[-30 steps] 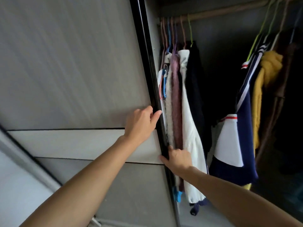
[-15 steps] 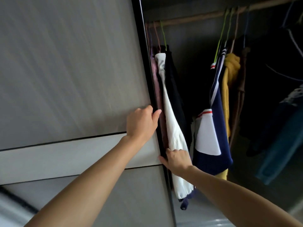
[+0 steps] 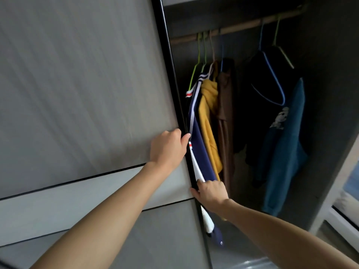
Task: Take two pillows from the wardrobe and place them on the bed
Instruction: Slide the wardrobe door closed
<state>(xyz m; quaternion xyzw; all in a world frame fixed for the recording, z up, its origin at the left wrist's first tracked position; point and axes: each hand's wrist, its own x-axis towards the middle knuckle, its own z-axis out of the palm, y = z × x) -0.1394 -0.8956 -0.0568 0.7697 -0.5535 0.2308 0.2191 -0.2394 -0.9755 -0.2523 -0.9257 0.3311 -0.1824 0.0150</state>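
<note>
The grey sliding wardrobe door point(image 3: 81, 98) fills the left half of the view. My left hand point(image 3: 167, 150) grips its black right edge at mid height, fingers curled around the frame. My right hand point(image 3: 210, 193) holds the same edge lower down, with its fingers behind the frame next to a navy-and-white garment point(image 3: 198, 152). The wardrobe interior point(image 3: 242, 142) to the right is open and dark. No pillow and no bed are in view.
Clothes hang from a wooden rail point(image 3: 233, 28): a yellow hoodie point(image 3: 208, 121), a brown garment point(image 3: 225, 117), a black top point(image 3: 270, 84) and a teal shirt point(image 3: 285, 152). The wardrobe's right side wall point(image 3: 330, 94) and a white frame point(image 3: 334, 216) stand at the far right.
The door edge has slid right across the hanging clothes, and the pink, white and black garments are now hidden behind it. Both hands keep their grip on the edge. The wardrobe's right end has come into view.
</note>
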